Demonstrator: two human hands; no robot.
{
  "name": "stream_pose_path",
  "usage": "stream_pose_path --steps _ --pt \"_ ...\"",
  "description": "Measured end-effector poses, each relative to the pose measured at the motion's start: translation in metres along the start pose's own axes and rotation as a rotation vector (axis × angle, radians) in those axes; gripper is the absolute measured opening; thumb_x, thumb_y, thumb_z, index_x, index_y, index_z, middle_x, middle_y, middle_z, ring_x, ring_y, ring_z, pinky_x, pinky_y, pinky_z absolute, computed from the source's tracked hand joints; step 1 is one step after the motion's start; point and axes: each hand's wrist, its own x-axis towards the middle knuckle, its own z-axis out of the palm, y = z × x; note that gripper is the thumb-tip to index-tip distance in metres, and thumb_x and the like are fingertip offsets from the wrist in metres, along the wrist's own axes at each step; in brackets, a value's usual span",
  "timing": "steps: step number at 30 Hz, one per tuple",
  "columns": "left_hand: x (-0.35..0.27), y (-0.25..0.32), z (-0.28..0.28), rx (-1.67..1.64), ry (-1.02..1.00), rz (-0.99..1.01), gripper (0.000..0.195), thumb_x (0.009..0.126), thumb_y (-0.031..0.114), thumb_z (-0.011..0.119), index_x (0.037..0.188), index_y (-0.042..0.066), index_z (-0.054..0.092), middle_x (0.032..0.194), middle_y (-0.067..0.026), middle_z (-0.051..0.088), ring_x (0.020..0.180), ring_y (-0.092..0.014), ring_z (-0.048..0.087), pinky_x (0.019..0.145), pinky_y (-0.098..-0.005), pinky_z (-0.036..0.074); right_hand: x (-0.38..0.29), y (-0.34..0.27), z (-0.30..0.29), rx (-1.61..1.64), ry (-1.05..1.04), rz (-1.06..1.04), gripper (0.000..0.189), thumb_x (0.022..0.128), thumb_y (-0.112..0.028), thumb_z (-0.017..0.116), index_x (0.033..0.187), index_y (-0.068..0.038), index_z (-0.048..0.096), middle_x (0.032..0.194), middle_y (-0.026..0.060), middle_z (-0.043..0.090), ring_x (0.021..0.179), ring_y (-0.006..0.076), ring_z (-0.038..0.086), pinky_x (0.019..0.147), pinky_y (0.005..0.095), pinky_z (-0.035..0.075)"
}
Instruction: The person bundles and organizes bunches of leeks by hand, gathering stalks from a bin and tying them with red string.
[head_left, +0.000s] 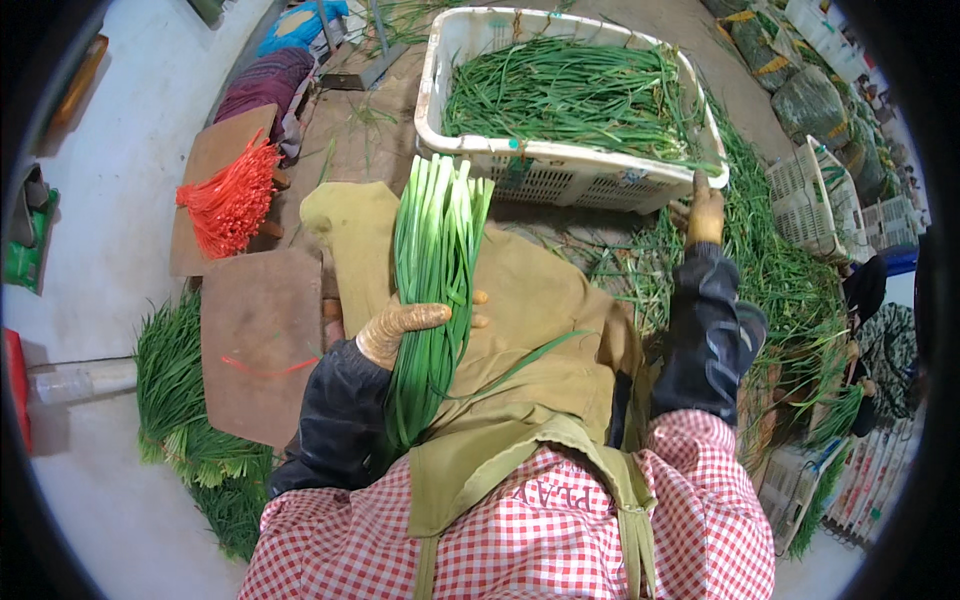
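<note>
A thick bunch of green leafy stalks, likely garlic chives (442, 255), lies in my left hand (405, 319), pale stem ends pointing away from me. The hand wears a worn, tan-coated glove, its thumb across the bunch. My right hand (703, 210), gloved too, is at the near right corner of a white plastic basket (570, 154). Its finger touches the rim or a stalk lying there; the other fingers are partly hidden, so its grip cannot be told. Loose green stalks (562, 94) fill much of the basket. A khaki apron (540, 300) covers my lap.
Red ties (232, 196) lie on a wooden board (196, 161) at left, beside a brown board (259, 337) with one red strand. Bundled greens (169, 375) are stacked at lower left. Loose greens (780, 232) cover the floor at right, near more baskets (806, 199) and another person (885, 360).
</note>
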Motion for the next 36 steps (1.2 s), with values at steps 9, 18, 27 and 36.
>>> stream_pose_path --steps 9,18,27,36 --pt "0.024 -0.017 0.019 0.647 0.002 0.112 0.047 0.076 0.018 0.075 0.117 0.006 0.054 0.103 -0.0031 0.06 0.094 -0.013 0.056 0.08 -0.028 0.046 -0.152 0.002 0.137 0.322 -0.801 -0.195 0.097 0.077 -0.052 0.066 0.147 -0.01 0.013 0.145 0.0141 0.024 0.129 0.0262 0.031 0.107 0.037 0.025" --pt "0.014 -0.003 0.04 0.118 -0.127 -0.146 0.064 0.075 0.024 0.076 0.128 0.006 0.046 0.114 -0.0085 0.058 0.101 -0.017 0.058 0.086 -0.0324 0.049 -0.143 0.002 0.116 0.687 -0.903 0.051 0.035 0.079 -0.018 0.07 0.109 -0.004 0.058 0.108 0.0085 0.061 0.087 0.0155 0.06 0.08 0.0294 0.05" --pt "0.012 -0.03 0.042 0.643 -0.195 0.106 0.055 0.078 0.016 0.073 0.126 0.006 0.048 0.115 -0.0038 0.055 0.105 -0.011 0.048 0.091 -0.0284 0.041 -0.174 -0.025 0.131 0.463 -0.758 -0.105 0.016 0.079 -0.009 0.066 0.092 -0.005 0.059 0.091 0.0068 0.064 0.072 0.0116 0.057 0.067 0.0259 0.048" --pt "-0.156 0.013 -0.007 0.276 0.111 0.298 0.053 0.077 0.01 0.069 0.125 0.002 0.047 0.098 -0.0153 0.065 0.083 -0.021 0.066 0.07 -0.0307 0.054 -0.277 -0.103 0.251 0.545 -1.149 -0.056 0.065 0.084 -0.06 0.05 0.119 -0.006 0.054 0.113 0.0066 0.055 0.097 0.0172 0.052 0.084 0.0312 0.04"
